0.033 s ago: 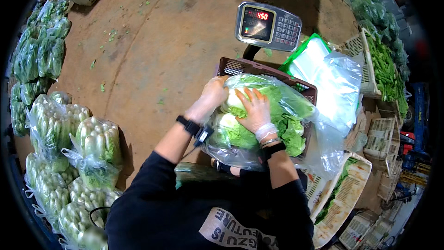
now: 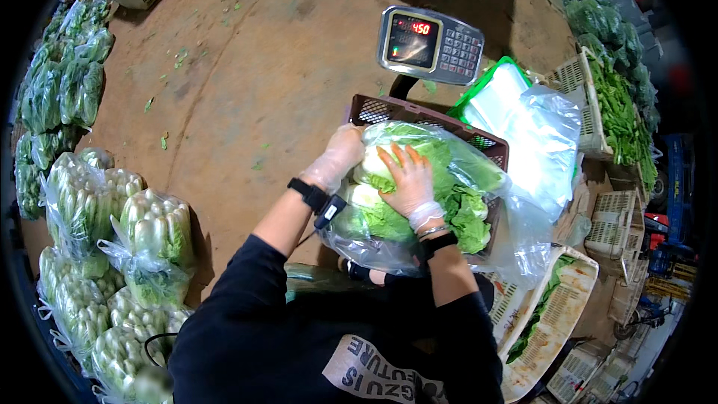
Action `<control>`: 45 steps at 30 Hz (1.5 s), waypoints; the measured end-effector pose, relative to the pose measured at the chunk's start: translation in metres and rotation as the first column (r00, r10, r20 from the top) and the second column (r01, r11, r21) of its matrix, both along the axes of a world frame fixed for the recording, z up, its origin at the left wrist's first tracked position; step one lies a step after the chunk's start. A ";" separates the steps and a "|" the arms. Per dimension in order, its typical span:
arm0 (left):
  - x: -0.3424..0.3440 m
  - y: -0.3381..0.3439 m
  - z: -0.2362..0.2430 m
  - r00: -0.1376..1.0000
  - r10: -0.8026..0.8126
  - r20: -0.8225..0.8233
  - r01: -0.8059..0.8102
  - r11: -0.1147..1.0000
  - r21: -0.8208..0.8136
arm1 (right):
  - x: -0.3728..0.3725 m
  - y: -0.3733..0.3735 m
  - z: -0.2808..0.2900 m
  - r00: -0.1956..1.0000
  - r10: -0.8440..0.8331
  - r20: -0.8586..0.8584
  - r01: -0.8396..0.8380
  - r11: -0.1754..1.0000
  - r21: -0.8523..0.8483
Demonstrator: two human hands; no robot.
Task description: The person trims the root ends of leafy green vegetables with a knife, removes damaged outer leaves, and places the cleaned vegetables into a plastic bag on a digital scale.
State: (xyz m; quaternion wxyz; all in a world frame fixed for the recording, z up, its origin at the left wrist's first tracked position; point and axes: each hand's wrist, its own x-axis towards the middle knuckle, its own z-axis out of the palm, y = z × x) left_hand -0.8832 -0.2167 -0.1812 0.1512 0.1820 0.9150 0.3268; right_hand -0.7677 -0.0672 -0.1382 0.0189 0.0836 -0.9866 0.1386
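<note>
A clear plastic bag full of green-and-white Chinese cabbages lies in a brown plastic crate. My left hand, in a thin see-through glove, is closed at the bag's far left edge, by the crate's corner; its fingertips are partly hidden. My right hand, gloved too with orange-stained fingers, rests spread on top of the cabbages and grips nothing. Just beyond the crate stands a scale display with lit red digits and a keypad.
Flat clear plastic bags lie over a green-rimmed tray to the right. A dirty cream crate holds a few leaves. Bagged vegetables are stacked at left. A crate of leafy greens stands far right.
</note>
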 end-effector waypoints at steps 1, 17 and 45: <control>-0.010 0.008 0.001 0.995 -0.085 0.058 0.091 0.990 -0.108 | 0.004 0.003 -0.002 1.000 -0.009 -0.012 0.009 1.000 0.004; -0.078 0.022 0.057 0.902 0.046 0.430 -0.021 0.998 -0.063 | 0.019 -0.003 -0.006 0.990 -0.020 -0.143 0.026 0.999 0.041; -0.065 0.018 0.056 0.939 -0.338 -0.057 0.261 0.813 -0.520 | 0.017 -0.014 -0.005 0.989 -0.044 -0.138 0.048 0.998 0.027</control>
